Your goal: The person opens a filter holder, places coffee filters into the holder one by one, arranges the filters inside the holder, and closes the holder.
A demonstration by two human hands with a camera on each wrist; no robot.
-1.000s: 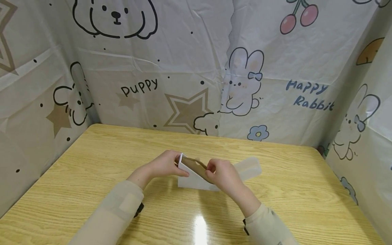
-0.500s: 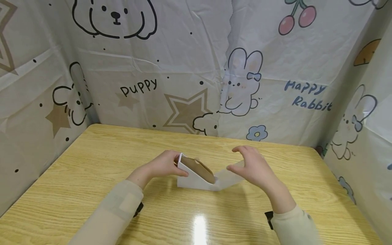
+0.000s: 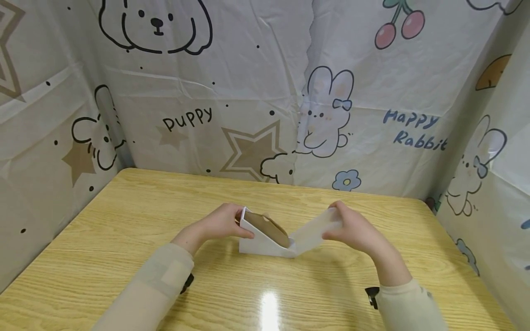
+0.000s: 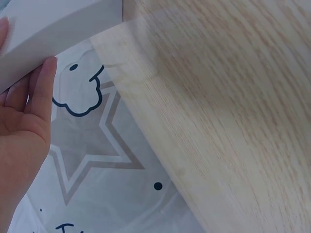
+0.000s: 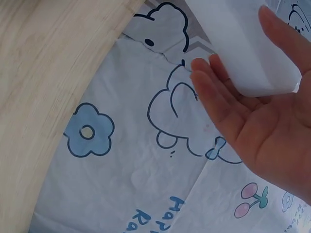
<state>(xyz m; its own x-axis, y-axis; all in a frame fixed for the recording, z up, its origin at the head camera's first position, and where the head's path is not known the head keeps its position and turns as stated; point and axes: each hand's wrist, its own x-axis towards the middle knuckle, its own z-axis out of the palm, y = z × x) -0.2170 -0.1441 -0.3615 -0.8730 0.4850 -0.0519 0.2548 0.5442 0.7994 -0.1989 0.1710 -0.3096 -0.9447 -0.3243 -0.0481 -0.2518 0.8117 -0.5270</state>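
A white box (image 3: pixel 261 244) with a slanted opening stands on the table in the head view. Inside it sits a brown cardboard-like piece (image 3: pixel 265 223) with a small notch in its upper edge. From the box's low right end a translucent lid (image 3: pixel 312 232) slants up, swung open. My left hand (image 3: pixel 223 223) grips the tall left end, thumb on the near side. The left wrist view shows the fingers under the box's white wall (image 4: pixel 68 24). My right hand (image 3: pixel 360 230) holds the lid's free end, thumb and fingers on opposite sides, as the right wrist view shows too.
The wood-grain table (image 3: pixel 186 285) runs back to a hanging cloth (image 3: pixel 248 82) printed with cartoon animals. More cloth encloses the left and right sides. Both forearms wear pale sleeves with black wrist straps.
My right hand has left the brown piece at the box's opening, moved right, and taken hold of the lid's free end. The left hand stays on the box.
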